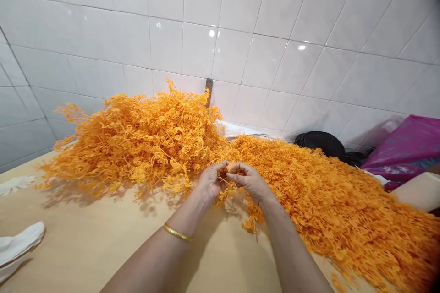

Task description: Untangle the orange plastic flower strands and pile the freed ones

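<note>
A large heap of curly orange strands point(144, 146) rises at the back left of the pale wooden table point(79, 238). A flatter, wide spread of the same strands point(330, 201) runs off to the right. My left hand point(212, 181) and my right hand point(249, 183) meet in front of the heap, fingertips close together. Both pinch a small tangled tuft of strands point(228, 183) that droops towards the table. A gold bangle point(178, 232) circles my left wrist.
White glazed tiles point(261, 32) form the wall behind the table, with a metal strip point(208, 91) on it. A black bag point(321, 144) and a magenta plastic sheet point(405, 146) lie back right. White cloth point(17, 242) lies at the front left.
</note>
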{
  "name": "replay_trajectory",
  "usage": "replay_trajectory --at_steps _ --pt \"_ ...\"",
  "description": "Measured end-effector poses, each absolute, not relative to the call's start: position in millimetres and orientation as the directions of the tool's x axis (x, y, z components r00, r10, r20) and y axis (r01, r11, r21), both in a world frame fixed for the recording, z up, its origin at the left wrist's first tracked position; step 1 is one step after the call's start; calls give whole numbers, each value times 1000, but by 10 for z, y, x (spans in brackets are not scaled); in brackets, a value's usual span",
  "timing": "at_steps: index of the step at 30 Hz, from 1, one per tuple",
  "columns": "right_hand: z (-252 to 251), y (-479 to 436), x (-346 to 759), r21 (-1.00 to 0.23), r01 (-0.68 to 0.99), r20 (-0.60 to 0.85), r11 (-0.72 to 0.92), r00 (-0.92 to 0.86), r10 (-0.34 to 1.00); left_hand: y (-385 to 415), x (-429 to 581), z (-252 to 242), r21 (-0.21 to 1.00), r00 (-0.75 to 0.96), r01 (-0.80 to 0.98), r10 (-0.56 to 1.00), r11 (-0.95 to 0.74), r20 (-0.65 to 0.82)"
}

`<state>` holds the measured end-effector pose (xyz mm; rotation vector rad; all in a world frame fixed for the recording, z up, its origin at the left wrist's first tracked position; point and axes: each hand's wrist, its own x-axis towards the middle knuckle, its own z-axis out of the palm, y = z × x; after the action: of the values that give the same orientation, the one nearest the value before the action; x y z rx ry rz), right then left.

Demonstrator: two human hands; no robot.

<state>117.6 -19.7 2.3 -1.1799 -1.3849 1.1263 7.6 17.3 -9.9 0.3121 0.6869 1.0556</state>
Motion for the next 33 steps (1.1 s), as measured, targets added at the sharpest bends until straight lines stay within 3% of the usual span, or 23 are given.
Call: replay_trajectory --at_steps 13,16,19,22,27,33 --pt "9 -124 1252 -993 -122 -25 -9 128 991 131 34 -25 629 302 -647 902 431 -308" --pt "20 -116 1272 -998 -23 51 59 257 965 136 44 -42 677 328 -599 902 428 -281" --pt "51 -130 1253 -941 258 312 218 418 853 162 47 -70 700 279 -588 914 405 -294" --pt "68 -157 1164 -857 437 444 272 359 821 180 55 -91 688 226 -625 930 368 -291" --pt "-30 -150 1010 -799 572 343 186 178 922 168 86 -87 642 181 -695 943 323 -279" --pt "-175 -83 1009 -901 334 350 278 179 919 150 93 -85 561 245 -721 907 406 -342"
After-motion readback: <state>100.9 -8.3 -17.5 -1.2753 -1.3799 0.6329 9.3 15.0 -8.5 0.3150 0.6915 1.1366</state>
